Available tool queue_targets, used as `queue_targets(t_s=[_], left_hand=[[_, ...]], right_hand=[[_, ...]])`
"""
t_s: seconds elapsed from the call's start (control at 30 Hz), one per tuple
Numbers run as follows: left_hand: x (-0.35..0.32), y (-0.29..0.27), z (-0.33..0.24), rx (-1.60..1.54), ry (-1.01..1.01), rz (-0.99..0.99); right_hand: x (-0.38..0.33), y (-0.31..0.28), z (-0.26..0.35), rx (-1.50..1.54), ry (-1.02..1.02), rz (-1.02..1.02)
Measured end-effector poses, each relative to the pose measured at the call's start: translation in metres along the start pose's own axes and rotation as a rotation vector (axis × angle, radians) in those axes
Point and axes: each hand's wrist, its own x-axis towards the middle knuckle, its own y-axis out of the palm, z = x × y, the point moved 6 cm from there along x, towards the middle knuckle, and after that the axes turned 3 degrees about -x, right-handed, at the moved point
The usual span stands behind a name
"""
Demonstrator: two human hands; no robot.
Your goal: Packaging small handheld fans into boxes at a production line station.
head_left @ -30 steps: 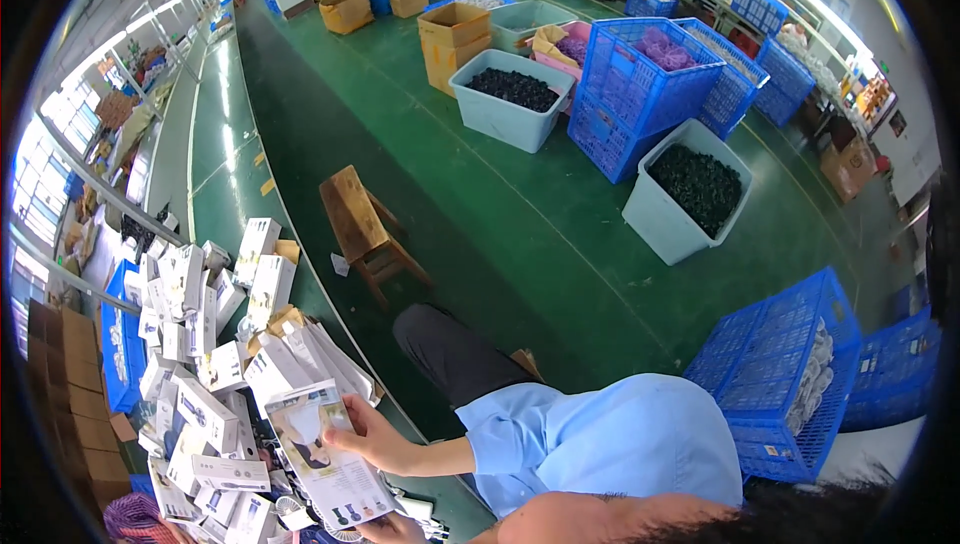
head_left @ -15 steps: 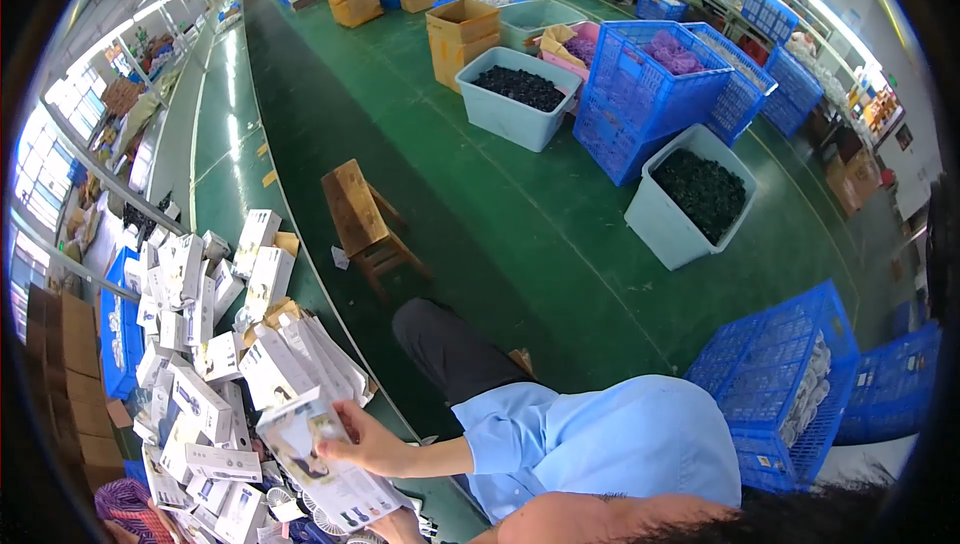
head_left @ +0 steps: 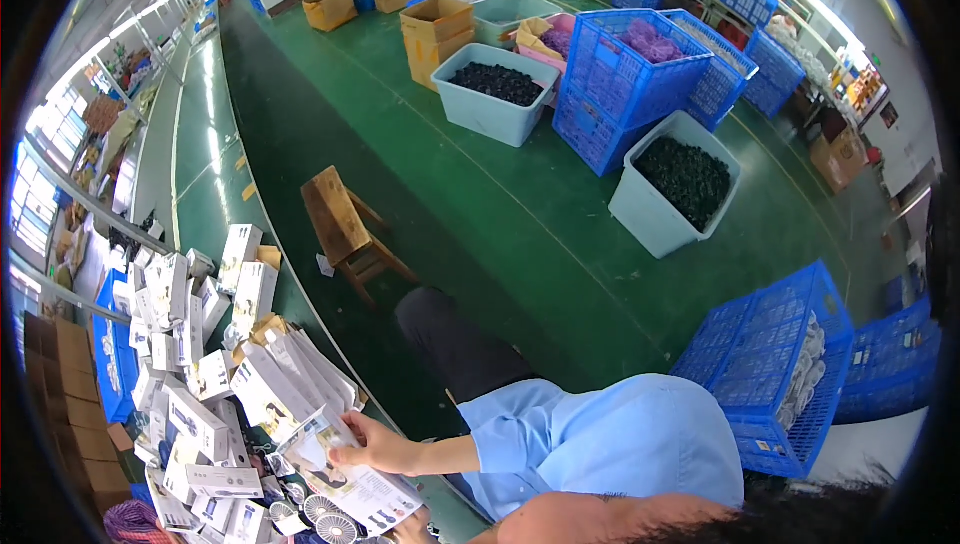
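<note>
My right hand point(head_left: 378, 446) grips the upper edge of a flat printed white carton point(head_left: 345, 474), thumb on its front face and fingers behind. At the carton's lower end my left hand point(head_left: 414, 526) holds its edge, mostly hidden by the carton and the picture's rim. Just beyond, a stack of flattened white cartons point(head_left: 300, 369) leans on the green bench. Small white handheld fans point(head_left: 332, 526) lie below and left of the held carton. A heap of closed white boxes point(head_left: 195, 419) covers the bench to the left.
A blue tray point(head_left: 117, 344) stands behind the heap. A wooden stool point(head_left: 345, 229) is on the green floor beside the bench point(head_left: 245, 206). Pale bins of dark parts point(head_left: 660, 219) and stacked blue crates point(head_left: 610, 94) stand farther off. Another blue crate point(head_left: 735, 364) sits behind me.
The carton has shifted slightly right and turned so that more of its printed face shows. Both hands stay on it. More of the fans has come into sight; the whole view has shifted a little.
</note>
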Motion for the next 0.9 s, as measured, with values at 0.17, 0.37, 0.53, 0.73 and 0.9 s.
queue_targets(t_s=[0.17,0.37,0.53,0.73,0.9], left_hand=[[-0.008,0.006,-0.005,-0.005,-0.011,-0.008],[-0.007,0.019,-0.005,-0.037,0.006,-0.003],[-0.006,0.027,-0.007,-0.073,0.033,0.023],[0.003,0.035,-0.009,-0.119,0.090,0.047],[0.005,0.039,-0.012,-0.148,0.122,0.058]], right_hand=[[0.002,-0.009,0.000,0.134,0.109,0.025],[0.002,-0.025,-0.004,0.110,0.119,-0.068],[-0.003,-0.035,0.013,0.107,0.086,-0.060],[-0.007,-0.045,0.025,0.076,0.030,-0.094],[-0.009,-0.056,0.028,0.100,0.008,-0.144]])
